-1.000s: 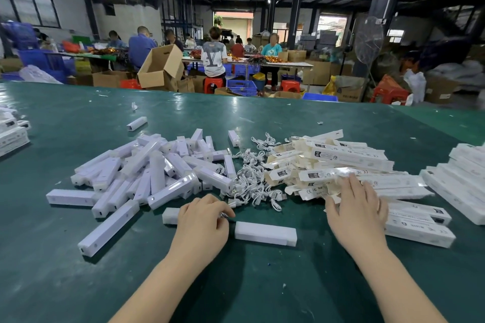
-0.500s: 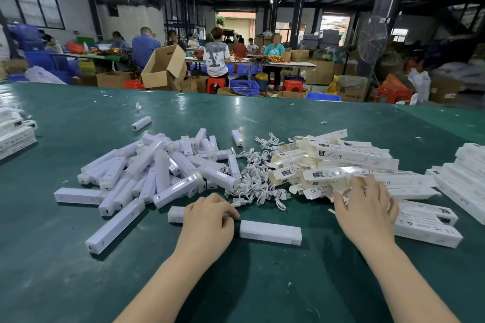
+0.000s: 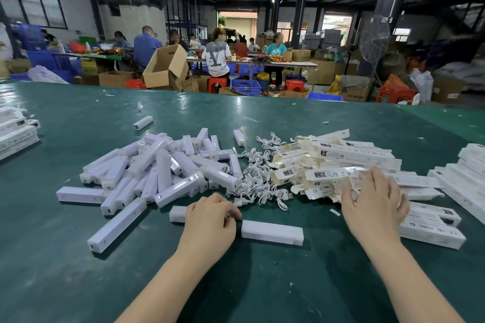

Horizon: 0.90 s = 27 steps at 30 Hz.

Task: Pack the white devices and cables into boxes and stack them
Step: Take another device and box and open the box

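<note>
Left hand (image 3: 210,220) fingers curled on a white device (image 3: 271,232) lying left-right, right hand (image 3: 375,207) fingers spread on flat boxes (image 3: 341,173)

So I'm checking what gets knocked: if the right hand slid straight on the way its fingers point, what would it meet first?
Probably the flat unfolded boxes: the right hand points up and away into that pile, its fingertips already at the pile's near edge. Depth is hard to judge here.
</note>
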Each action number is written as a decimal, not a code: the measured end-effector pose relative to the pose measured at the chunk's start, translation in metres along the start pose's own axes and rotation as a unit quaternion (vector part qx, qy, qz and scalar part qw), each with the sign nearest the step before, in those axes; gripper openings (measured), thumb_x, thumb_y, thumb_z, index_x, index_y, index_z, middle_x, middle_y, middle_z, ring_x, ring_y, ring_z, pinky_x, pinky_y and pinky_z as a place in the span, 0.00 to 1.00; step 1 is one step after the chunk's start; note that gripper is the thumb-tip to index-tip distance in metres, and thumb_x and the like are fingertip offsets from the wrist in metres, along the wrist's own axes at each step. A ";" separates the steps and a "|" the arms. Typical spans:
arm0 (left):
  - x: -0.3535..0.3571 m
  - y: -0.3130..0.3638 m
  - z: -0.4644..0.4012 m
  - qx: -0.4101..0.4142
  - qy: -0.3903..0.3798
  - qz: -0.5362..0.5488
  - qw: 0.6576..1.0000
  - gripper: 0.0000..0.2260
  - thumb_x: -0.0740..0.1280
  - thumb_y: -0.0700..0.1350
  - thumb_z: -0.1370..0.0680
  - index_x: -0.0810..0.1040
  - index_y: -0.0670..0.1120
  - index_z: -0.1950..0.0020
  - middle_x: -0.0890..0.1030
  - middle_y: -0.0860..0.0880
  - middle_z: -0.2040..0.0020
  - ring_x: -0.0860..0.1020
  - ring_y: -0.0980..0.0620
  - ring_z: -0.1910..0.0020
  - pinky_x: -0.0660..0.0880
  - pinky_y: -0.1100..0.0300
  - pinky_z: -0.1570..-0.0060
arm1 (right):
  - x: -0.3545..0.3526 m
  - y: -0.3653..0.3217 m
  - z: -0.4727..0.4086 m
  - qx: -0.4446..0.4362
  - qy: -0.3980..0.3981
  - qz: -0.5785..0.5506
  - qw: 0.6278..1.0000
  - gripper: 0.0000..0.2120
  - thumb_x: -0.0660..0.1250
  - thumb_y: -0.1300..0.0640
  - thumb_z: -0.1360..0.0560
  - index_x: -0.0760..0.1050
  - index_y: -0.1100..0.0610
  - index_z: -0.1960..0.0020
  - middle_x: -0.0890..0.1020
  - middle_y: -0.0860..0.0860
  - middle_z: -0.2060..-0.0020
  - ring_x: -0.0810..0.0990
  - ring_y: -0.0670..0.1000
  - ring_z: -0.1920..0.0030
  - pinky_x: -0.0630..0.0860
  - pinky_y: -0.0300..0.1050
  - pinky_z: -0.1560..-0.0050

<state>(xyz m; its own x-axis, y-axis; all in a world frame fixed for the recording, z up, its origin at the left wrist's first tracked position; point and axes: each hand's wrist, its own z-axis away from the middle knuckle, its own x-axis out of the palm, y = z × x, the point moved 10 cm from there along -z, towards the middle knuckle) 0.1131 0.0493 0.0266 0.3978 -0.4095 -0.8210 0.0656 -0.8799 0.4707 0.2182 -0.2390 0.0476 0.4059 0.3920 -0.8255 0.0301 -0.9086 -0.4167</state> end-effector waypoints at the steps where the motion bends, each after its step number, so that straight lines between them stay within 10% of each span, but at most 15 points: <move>1: 0.000 0.000 0.000 0.000 0.000 -0.005 1.000 0.14 0.59 0.41 0.24 0.81 0.57 0.51 0.74 0.59 0.49 0.70 0.56 0.45 0.58 0.61 0.39 | -0.008 -0.008 0.002 -0.022 0.024 -0.008 0.999 0.28 0.55 0.48 0.19 0.60 0.61 0.24 0.57 0.53 0.22 0.51 0.56 0.23 0.45 0.61 0.24; 6: -0.001 -0.002 0.000 -0.003 0.003 -0.005 1.000 0.14 0.59 0.40 0.24 0.80 0.57 0.51 0.74 0.59 0.47 0.70 0.56 0.44 0.57 0.60 0.38 | -0.040 -0.040 0.022 -0.156 0.166 -0.050 0.972 0.19 0.60 0.56 0.21 0.71 0.61 0.32 0.69 0.58 0.29 0.60 0.59 0.28 0.54 0.62 0.28; 14: 0.001 0.001 0.002 0.002 -0.003 0.001 1.000 0.13 0.60 0.41 0.24 0.80 0.57 0.52 0.73 0.59 0.49 0.69 0.56 0.46 0.56 0.62 0.40 | 0.021 0.018 -0.004 -0.015 -0.069 0.030 0.997 0.23 0.53 0.47 0.18 0.64 0.49 0.25 0.54 0.51 0.21 0.48 0.56 0.22 0.49 0.60 0.25; 27: -0.002 0.000 0.000 -0.024 0.002 0.006 1.000 0.15 0.59 0.43 0.23 0.77 0.57 0.42 0.74 0.60 0.44 0.70 0.57 0.41 0.53 0.61 0.36 | -0.002 -0.051 0.029 -0.152 -0.021 -0.036 0.988 0.20 0.57 0.47 0.19 0.72 0.52 0.30 0.71 0.48 0.29 0.63 0.53 0.29 0.53 0.51 0.28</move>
<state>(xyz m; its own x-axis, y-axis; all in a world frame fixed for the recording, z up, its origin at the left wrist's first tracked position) 0.1121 0.0497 0.0279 0.4016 -0.4185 -0.8146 0.1044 -0.8628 0.4947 0.1892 -0.1892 0.0600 0.3550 0.4569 -0.8156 0.3324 -0.8771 -0.3466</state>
